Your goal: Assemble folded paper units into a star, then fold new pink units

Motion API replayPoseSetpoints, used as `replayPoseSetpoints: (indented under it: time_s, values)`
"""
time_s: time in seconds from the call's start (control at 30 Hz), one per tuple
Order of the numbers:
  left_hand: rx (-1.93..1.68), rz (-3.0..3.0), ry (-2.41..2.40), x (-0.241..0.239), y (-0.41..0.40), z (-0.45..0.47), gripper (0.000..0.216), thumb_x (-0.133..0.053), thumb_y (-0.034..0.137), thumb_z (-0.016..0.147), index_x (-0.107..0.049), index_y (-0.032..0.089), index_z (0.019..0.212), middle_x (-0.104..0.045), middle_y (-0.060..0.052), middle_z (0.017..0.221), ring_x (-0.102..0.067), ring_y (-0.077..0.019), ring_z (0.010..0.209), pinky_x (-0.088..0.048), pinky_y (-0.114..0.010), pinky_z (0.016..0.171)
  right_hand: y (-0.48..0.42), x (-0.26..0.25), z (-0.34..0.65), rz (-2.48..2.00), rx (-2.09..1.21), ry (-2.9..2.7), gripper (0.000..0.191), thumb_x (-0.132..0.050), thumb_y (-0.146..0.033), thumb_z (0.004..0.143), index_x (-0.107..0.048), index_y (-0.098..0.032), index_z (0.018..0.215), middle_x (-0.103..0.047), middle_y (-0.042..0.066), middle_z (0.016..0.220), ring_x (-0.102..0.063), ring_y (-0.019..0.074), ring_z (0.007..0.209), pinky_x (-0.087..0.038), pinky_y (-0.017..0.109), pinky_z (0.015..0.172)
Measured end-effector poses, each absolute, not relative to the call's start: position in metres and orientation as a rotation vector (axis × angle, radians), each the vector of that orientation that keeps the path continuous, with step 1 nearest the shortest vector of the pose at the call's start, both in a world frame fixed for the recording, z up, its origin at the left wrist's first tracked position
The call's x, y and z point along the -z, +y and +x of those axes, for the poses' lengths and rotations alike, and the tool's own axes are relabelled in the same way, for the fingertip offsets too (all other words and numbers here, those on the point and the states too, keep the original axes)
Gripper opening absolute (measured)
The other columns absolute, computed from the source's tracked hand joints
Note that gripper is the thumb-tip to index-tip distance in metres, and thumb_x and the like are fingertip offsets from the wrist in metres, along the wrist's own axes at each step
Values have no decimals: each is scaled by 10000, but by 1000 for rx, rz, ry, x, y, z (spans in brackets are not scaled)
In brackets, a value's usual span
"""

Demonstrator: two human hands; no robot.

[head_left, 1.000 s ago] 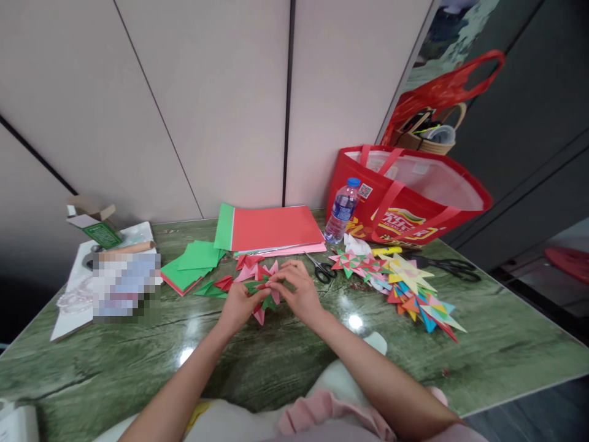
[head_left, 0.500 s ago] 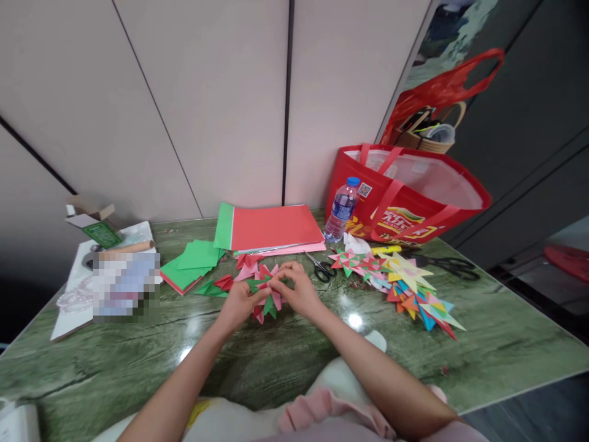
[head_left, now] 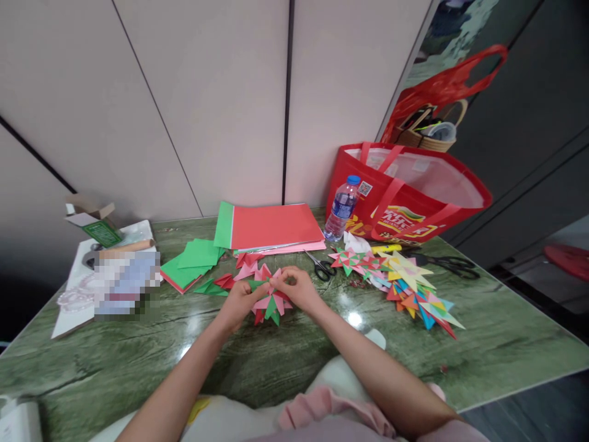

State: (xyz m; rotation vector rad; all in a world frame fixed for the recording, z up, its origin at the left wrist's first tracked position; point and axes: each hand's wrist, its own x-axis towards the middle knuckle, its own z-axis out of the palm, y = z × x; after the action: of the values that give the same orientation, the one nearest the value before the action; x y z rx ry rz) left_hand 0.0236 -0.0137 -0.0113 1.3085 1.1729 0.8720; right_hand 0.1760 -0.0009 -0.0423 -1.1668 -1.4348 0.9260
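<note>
Both my hands meet over a folded paper star [head_left: 271,302] of pink, green and red points, held just above the green marbled table [head_left: 115,362]. My left hand [head_left: 238,302] grips its left side with curled fingers. My right hand [head_left: 296,287] pinches its upper edge from the right. Loose folded red, pink and green pieces [head_left: 239,270] lie just behind the star.
A stack of red and green sheets [head_left: 269,227] lies by the wall, with cut green squares [head_left: 191,261] to its left. Small scissors [head_left: 322,268], a water bottle [head_left: 342,209], a red bag [head_left: 409,196] and a row of finished stars [head_left: 405,285] sit to the right. A white tray [head_left: 92,276] is at left.
The star has turned in my hands, more of its pink and green points now showing below my fingers. My hands have stayed in about the same spot.
</note>
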Motion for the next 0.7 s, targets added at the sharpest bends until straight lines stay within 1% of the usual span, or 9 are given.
replayPoseSetpoints:
  time_s: [0.07, 0.17, 0.23, 0.33, 0.4, 0.47, 0.57, 0.63, 0.7]
  values:
    - [-871, 1295, 1137, 10, -14, 24, 496, -676, 481, 607, -399, 147, 367, -276, 65, 387, -188, -34, 395, -110, -207, 390, -1, 42, 175, -1148, -1032, -1329, 247, -702, -353, 603, -538, -176, 548, -557, -19, 595, -514, 131, 611, -392, 247, 579]
    - [-852, 1220, 1080, 9, -14, 24, 401, -679, 447, 625, -534, 124, 436, -435, 33, 415, -302, -46, 396, -199, -188, 385, -1, 41, 175, -1054, -1251, -1132, 304, -741, -359, 540, -503, -181, 606, -537, -47, 571, -487, 101, 525, -390, 229, 528]
    - [-858, 1148, 1077, 10, -13, 23, 354, -689, 429, 624, -594, 111, 503, -526, 10, 461, -371, -55, 411, -270, -180, 402, 0, 41, 175, -981, -1345, -1059, 297, -745, -344, 536, -529, -179, 655, -565, -40, 603, -511, 100, 543, -408, 226, 543]
    - [-872, 1046, 1074, 12, -11, 22, 335, -708, 421, 608, -630, 98, 569, -603, -18, 516, -453, -73, 435, -357, -191, 448, 0, 39, 178, -932, -1372, -1059, 263, -735, -321, 551, -595, -174, 719, -619, -10, 681, -553, 112, 606, -438, 236, 590]
    - [-894, 1010, 1065, 11, -10, 22, 332, -719, 419, 594, -633, 99, 574, -607, -17, 506, -481, -85, 440, -375, -197, 454, 0, 37, 180, -936, -1362, -1109, 231, -706, -330, 588, -631, -175, 742, -640, 4, 705, -560, 116, 610, -447, 242, 586]
    - [-936, 993, 1072, 10, -10, 23, 327, -728, 419, 577, -626, 108, 553, -570, 7, 449, -472, -83, 420, -357, -191, 430, -1, 35, 182, -943, -1356, -1171, 230, -678, -338, 625, -653, -180, 791, -653, 9, 724, -558, 115, 598, -455, 246, 574]
    - [-991, 977, 1111, 8, -11, 25, 335, -736, 416, 555, -598, 117, 492, -512, 39, 390, -417, -58, 371, -306, -177, 390, -4, 31, 182, -939, -1335, -1288, 306, -695, -299, 614, -655, -190, 897, -652, 8, 787, -556, 111, 612, -464, 238, 565]
    - [-996, 982, 1121, 7, -11, 24, 325, -739, 409, 548, -615, 112, 503, -540, 28, 421, -431, -58, 381, -315, -178, 399, -5, 30, 182, -924, -1306, -1351, 341, -703, -271, 600, -653, -196, 929, -638, 13, 853, -558, 113, 646, -463, 227, 559]
    - [-979, 1014, 1122, 5, -10, 22, 294, -752, 380, 536, -669, 106, 600, -605, 1, 507, -484, -75, 433, -348, -186, 433, -5, 28, 183, -911, -1251, -1390, 304, -686, -258, 617, -662, -202, 915, -624, 22, 911, -564, 123, 703, -460, 222, 571]
